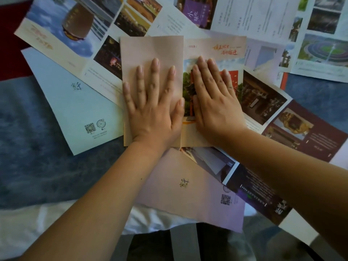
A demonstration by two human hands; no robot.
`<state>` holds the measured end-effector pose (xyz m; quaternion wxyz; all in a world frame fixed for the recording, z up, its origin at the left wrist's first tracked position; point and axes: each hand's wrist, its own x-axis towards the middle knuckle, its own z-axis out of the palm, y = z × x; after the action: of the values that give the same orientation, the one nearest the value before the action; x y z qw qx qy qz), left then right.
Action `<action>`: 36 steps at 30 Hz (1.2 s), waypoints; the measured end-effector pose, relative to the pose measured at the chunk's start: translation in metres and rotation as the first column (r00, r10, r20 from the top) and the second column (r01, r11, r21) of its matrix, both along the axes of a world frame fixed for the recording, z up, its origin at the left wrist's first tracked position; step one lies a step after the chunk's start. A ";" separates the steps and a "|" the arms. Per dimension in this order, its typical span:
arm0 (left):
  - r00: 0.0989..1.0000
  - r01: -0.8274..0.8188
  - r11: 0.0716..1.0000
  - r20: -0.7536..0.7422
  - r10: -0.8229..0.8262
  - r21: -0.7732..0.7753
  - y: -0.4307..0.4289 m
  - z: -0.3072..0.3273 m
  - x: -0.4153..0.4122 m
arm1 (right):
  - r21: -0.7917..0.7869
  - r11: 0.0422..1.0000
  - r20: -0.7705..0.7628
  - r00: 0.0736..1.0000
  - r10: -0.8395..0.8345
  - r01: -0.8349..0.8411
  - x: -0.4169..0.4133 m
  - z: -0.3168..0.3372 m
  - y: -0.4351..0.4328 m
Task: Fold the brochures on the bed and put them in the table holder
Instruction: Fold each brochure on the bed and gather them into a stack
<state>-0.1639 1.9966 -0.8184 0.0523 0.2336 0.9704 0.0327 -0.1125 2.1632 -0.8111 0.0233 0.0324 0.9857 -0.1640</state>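
Observation:
A peach-coloured brochure [150,48] lies in the middle of the bed, its left panel folded over so the plain back faces up. My left hand [153,104] presses flat on that folded panel with fingers spread. My right hand [216,98] lies flat beside it on the brochure's printed cover panel [214,48], fingers straight and together. Both hands sit either side of the centre fold. No table holder is in view.
Several unfolded brochures lie spread around: a pale blue one [75,102] at left, a lilac one [188,196] near me, a maroon one [308,136] at right, white ones [263,14] at the back. A blue blanket [28,138] and white sheet [28,223] show beneath.

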 end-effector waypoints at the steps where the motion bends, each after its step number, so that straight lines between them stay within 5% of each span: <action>1: 1.000 0.000 1.000 0.004 0.000 -0.006 -0.004 0.000 -0.001 | 0.019 1.000 0.015 1.000 0.004 -0.004 -0.001 0.001 -0.004; 27: 0.967 -0.245 0.969 -0.063 0.245 0.017 -0.192 -0.003 -0.020 | 0.118 0.987 0.103 0.990 0.094 -0.106 -0.048 -0.001 -0.172; 36: 0.953 -0.282 0.939 -0.060 0.298 0.198 -0.194 -0.001 -0.021 | 0.136 0.986 0.070 0.994 0.086 -0.095 -0.048 -0.005 -0.173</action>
<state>-0.1845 1.8029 -0.8189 -0.0187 0.0930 0.9881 0.1207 -0.1607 1.9899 -0.8161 0.0601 -0.0054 0.9939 -0.0927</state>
